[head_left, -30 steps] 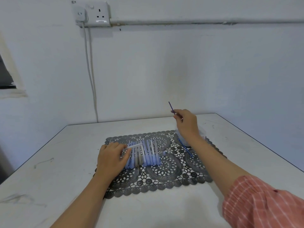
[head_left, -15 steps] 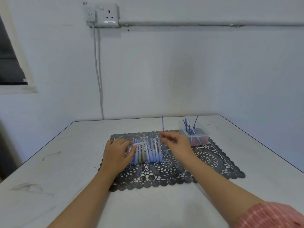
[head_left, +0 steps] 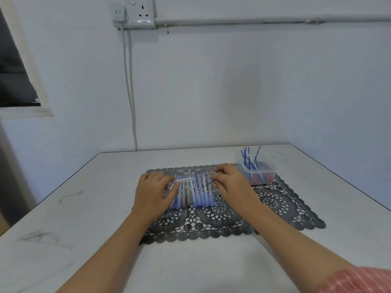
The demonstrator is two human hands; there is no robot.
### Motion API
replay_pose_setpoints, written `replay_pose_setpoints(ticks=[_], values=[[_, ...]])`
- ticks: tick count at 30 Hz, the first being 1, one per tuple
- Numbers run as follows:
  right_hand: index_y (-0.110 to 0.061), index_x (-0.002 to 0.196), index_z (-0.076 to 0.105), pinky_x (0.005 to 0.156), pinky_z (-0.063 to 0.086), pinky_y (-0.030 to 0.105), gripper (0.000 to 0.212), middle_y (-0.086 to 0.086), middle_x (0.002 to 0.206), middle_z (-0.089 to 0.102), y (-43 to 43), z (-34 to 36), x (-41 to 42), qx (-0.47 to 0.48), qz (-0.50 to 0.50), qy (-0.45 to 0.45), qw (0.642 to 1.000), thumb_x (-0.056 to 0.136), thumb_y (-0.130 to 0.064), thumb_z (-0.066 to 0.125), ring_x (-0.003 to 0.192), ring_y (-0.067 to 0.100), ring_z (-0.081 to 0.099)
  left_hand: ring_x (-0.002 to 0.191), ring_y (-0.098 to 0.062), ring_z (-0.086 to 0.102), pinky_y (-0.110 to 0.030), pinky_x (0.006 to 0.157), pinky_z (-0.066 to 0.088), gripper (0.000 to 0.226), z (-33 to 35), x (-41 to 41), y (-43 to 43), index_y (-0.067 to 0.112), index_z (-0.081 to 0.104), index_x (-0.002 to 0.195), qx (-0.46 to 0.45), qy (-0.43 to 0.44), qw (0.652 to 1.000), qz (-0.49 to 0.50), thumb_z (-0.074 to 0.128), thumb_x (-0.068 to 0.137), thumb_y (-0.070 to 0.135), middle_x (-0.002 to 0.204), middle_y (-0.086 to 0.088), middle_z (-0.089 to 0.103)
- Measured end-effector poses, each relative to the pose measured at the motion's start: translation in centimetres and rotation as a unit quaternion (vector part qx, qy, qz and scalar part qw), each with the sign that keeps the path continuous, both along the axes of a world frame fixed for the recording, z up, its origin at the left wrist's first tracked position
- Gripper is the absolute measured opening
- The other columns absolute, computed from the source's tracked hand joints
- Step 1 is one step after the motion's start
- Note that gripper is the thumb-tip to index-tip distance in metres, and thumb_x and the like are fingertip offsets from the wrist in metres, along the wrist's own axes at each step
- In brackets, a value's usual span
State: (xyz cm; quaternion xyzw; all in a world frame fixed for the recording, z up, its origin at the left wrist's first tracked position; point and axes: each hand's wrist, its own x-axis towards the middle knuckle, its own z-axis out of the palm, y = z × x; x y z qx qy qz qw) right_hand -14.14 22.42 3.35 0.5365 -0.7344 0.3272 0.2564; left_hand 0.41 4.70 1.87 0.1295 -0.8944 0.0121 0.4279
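Observation:
A row of pale blue and grey pens point(head_left: 197, 196) lies side by side on a dark lace placemat point(head_left: 275, 206) in the middle of the white table. My left hand point(head_left: 151, 194) holds a clear pen barrel point(head_left: 184, 180) crosswise over the row. My right hand point(head_left: 231, 182) pinches a thin blue refill point(head_left: 210, 182), its tip pointing toward the barrel's open end. A clear plastic tub point(head_left: 257, 171) with several blue refills standing in it sits at the mat's far right corner.
The white table point(head_left: 84, 229) meets a white wall at the back and has edges on the left and right. A socket point(head_left: 139, 12) with a cable hanging down is on the wall. A dark window opening point(head_left: 14, 77) is at the left.
My right hand carried the blue refill from above the tub down and left to the pen row, tilting it from upright to nearly flat. The left hand stayed on the barrel.

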Motion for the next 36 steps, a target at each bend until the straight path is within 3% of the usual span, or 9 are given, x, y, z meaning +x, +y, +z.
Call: replay_pose_setpoints(ticks=[2, 4, 7, 9, 11, 16, 20, 36], values=[[0.001, 0.097, 0.07, 0.075, 0.055, 0.034, 0.022, 0.014, 0.092, 0.066, 0.0, 0.0, -0.2, 0.004, 0.011, 0.023, 1.0, 0.075, 0.003, 0.068, 0.08, 0.027, 0.064, 0.064, -0.008, 0.048, -0.027, 0.069, 0.032, 0.031, 0.2, 0.0, 0.0, 0.022, 0.066, 0.081, -0.002, 0.006, 1.0, -0.007, 0.044, 0.086, 0.042, 0.066, 0.012, 0.054], [-0.001, 0.105, 0.068, 0.066, 0.055, 0.034, 0.044, 0.013, 0.085, 0.068, 0.0, 0.0, -0.4, 0.032, 0.005, 0.052, 0.998, 0.064, 0.014, 0.069, 0.073, 0.028, 0.065, 0.064, -0.007, 0.048, -0.026, 0.069, 0.031, 0.03, 0.3, 0.1, 0.0, 0.022, 0.066, 0.081, -0.003, 0.009, 1.0, -0.012, 0.044, 0.086, 0.042, 0.067, 0.013, 0.054], [-0.019, 0.13, 0.053, 0.051, 0.043, 0.025, 0.082, 0.008, 0.076, 0.062, 0.1, 0.1, -0.4, 0.099, -0.009, 0.053, 0.994, 0.059, 0.021, 0.061, 0.063, 0.024, 0.058, 0.064, -0.008, 0.049, -0.025, 0.069, 0.03, 0.03, 0.5, 0.1, 0.1, 0.021, 0.066, 0.081, -0.005, 0.013, 1.0, -0.017, 0.045, 0.086, 0.041, 0.067, 0.012, 0.055], [-0.033, 0.138, 0.039, 0.05, 0.034, 0.024, 0.093, 0.004, 0.076, 0.056, 0.3, 0.1, -0.3, 0.126, -0.014, 0.057, 0.99, 0.064, 0.019, 0.057, 0.061, 0.019, 0.05, 0.065, -0.009, 0.049, -0.025, 0.069, 0.029, 0.028, 0.5, 0.0, 0.0, 0.021, 0.066, 0.081, -0.003, 0.014, 1.0, -0.021, 0.046, 0.086, 0.04, 0.068, 0.012, 0.056], [-0.038, 0.139, 0.034, 0.05, 0.037, 0.024, 0.098, 0.002, 0.077, 0.057, 0.4, 0.1, -0.3, 0.13, -0.006, 0.059, 0.99, 0.063, 0.019, 0.059, 0.061, 0.017, 0.049, 0.066, -0.01, 0.051, -0.024, 0.07, 0.027, 0.029, 0.5, 0.0, 0.0, 0.02, 0.066, 0.081, -0.002, 0.012, 1.0, -0.02, 0.046, 0.086, 0.04, 0.07, 0.011, 0.057], [-0.037, 0.136, 0.04, 0.044, 0.04, 0.023, 0.102, 0.0, 0.072, 0.058, 0.2, -0.2, -0.7, 0.109, -0.015, 0.051, 0.993, 0.055, 0.021, 0.063, 0.054, 0.016, 0.05, 0.068, -0.012, 0.053, -0.024, 0.07, 0.027, 0.029, 0.7, 0.1, 0.1, 0.02, 0.067, 0.082, -0.006, 0.009, 1.0, -0.024, 0.047, 0.086, 0.039, 0.069, 0.011, 0.057], [-0.039, 0.134, 0.042, 0.049, 0.049, 0.026, 0.1, -0.002, 0.077, 0.062, 0.1, -0.4, -0.7, 0.104, -0.009, 0.063, 0.993, 0.056, 0.019, 0.067, 0.057, 0.015, 0.052, 0.067, -0.012, 0.053, -0.024, 0.07, 0.027, 0.029, 0.7, -0.1, 0.3, 0.02, 0.067, 0.081, -0.002, 0.009, 1.0, -0.027, 0.046, 0.086, 0.039, 0.069, 0.01, 0.057], [-0.029, 0.118, 0.063, 0.048, 0.03, 0.013, 0.093, -0.005, 0.069, 0.064, 0.2, 0.1, -0.2, 0.075, -0.021, 0.116, 0.99, 0.038, 0.016, 0.078, 0.051, 0.011, 0.055, 0.068, -0.012, 0.053, -0.027, 0.071, 0.032, 0.03, 0.9, -0.1, 1.1, 0.019, 0.068, 0.082, 0.014, -0.004, 0.999, -0.039, 0.046, 0.085, 0.038, 0.066, 0.01, 0.055]])
